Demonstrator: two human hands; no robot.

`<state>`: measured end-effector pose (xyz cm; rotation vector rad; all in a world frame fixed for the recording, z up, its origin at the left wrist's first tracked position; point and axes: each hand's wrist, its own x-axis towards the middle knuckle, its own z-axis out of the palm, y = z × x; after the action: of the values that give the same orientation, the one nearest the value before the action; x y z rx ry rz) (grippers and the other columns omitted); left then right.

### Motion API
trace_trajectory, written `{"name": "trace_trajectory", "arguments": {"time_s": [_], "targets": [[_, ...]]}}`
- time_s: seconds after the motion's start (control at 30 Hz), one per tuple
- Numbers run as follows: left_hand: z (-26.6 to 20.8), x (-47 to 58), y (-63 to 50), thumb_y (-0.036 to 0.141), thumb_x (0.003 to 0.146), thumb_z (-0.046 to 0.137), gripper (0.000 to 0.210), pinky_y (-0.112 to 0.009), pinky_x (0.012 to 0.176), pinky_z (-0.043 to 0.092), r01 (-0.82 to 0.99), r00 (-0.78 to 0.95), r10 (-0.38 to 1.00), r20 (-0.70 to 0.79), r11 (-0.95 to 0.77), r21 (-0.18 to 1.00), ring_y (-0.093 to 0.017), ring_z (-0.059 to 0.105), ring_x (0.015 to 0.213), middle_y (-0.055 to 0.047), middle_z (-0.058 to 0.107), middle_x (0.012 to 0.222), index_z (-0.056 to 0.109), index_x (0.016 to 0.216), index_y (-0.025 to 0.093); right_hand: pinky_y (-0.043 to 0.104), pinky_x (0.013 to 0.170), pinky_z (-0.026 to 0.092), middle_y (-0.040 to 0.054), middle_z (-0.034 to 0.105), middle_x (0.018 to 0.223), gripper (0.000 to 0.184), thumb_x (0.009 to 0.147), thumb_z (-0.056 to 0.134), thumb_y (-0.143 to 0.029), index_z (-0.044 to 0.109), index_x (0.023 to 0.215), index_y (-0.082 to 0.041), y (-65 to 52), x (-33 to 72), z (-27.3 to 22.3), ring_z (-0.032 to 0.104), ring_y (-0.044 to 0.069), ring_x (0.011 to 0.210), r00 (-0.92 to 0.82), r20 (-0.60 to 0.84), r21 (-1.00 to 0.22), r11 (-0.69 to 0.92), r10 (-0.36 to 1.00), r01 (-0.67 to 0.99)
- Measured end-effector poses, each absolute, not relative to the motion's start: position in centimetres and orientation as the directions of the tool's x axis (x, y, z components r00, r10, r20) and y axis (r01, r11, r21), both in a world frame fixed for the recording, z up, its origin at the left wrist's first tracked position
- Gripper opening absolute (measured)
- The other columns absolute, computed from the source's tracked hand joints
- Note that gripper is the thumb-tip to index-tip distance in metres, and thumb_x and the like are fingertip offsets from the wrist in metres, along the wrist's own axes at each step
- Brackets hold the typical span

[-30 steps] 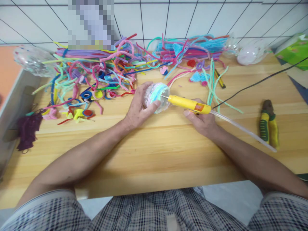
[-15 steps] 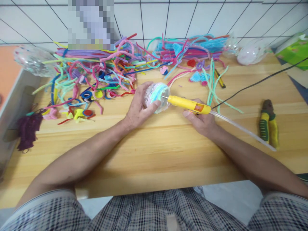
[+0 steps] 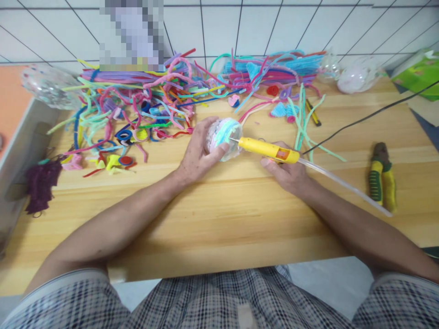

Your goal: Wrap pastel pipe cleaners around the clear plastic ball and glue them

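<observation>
My left hand (image 3: pixel 200 153) is wrapped round a clear ball (image 3: pixel 224 137) with pastel pipe cleaner strips on its surface, the thumb lying across its near side. My right hand (image 3: pixel 286 171) grips a yellow glue gun (image 3: pixel 269 150) from below. Its metal nozzle points left and meets the ball's right side; whether it touches or stays just short I cannot tell. A clear glue stick (image 3: pixel 346 185) sticks out of the gun's back end, and a black cord (image 3: pixel 373 111) runs off to the right. Mint-green pipe cleaners (image 3: pixel 302 119) lie just beyond my right hand.
Tangled pipe cleaners (image 3: pixel 133 100) cover the back left, with blue bundles (image 3: pixel 295 64) at the back right. A box cutter (image 3: pixel 313 113) and yellow-green pliers (image 3: pixel 382 176) lie to the right. Clear balls (image 3: pixel 358 75) stand by the wall. A purple tassel piece (image 3: pixel 43 185) lies far left.
Almost nothing differs. Both hands keep their grip, and the glue gun has shifted very slightly left at the same spot on the ball.
</observation>
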<state>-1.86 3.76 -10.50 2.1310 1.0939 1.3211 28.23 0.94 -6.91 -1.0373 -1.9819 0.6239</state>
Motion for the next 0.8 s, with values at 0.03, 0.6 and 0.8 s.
{"name": "trace_trajectory", "arguments": {"time_s": [0.03,0.6,0.8], "targets": [[-10.5,-1.85,3.76,0.074,0.109,0.064,0.073,-0.055,0.129,0.053,0.41,0.244,0.788,0.565,-0.612,0.677,-0.035,0.063,0.147,-0.014,0.061,0.158,0.043,0.163,0.029,0.038,0.07,0.055,-0.0005,0.069,0.086,0.021,0.104,0.069,-0.052,0.066,0.101,-0.032,0.94,28.24,-6.94,0.064,0.021,0.072,-0.345,0.425,-0.71,0.545,0.837,0.445],[-10.47,-1.39,3.67,0.074,0.106,0.068,0.072,-0.062,0.13,0.051,0.387,0.184,0.748,0.637,-0.651,0.652,-0.037,0.062,0.149,-0.013,0.06,0.156,0.046,0.162,0.033,0.051,0.099,0.067,0.0062,0.081,0.111,0.021,0.105,0.075,-0.052,0.072,0.111,-0.032,0.75,29.06,-6.58,0.08,0.03,0.105,-0.34,0.345,-0.789,0.466,0.875,0.4],[-10.36,-1.32,3.59,0.078,0.106,0.066,0.075,-0.063,0.134,0.048,0.412,0.171,0.748,0.641,-0.645,0.643,-0.039,0.059,0.154,-0.014,0.062,0.158,0.047,0.162,0.032,0.051,0.094,0.068,0.0064,0.081,0.106,0.026,0.104,0.073,-0.059,0.07,0.105,-0.033,0.83,29.15,-6.44,0.08,0.032,0.101,-0.363,0.359,-0.762,0.495,0.86,0.418]]}}
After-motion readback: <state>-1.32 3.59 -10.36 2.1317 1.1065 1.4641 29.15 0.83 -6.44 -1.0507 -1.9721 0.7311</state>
